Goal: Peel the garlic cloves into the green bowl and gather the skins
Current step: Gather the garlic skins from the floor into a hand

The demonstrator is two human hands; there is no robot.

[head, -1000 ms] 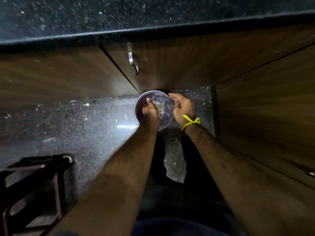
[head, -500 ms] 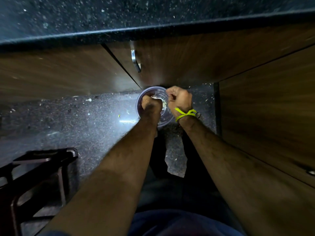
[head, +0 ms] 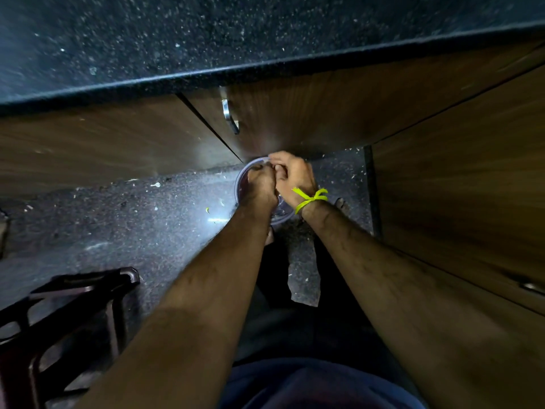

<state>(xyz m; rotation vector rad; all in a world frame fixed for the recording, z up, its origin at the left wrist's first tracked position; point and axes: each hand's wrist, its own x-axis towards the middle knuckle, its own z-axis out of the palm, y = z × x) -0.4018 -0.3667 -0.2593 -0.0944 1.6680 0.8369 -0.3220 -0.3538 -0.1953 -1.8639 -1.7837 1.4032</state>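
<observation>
Beneath both hands, a round bowl [head: 242, 175] with a pale rim sits on the dark speckled floor [head: 124, 228], against the foot of the brown wooden cabinet doors [head: 309, 113]; its colour reads purplish in the dim light. Over the bowl, the left hand [head: 261, 184] and right hand [head: 295, 175] meet with fingers curled together, seemingly pinching something small between them, though what they hold is too small and shadowed to tell. A yellow-green band [head: 309, 198] is tied round the right wrist. Pale scraps [head: 156, 185] lie scattered on the floor left of the hands. Farther left and nearer the person stands a dark red plastic stool [head: 73, 302]. Above the cabinets runs a black speckled counter [head: 206, 39].
</observation>
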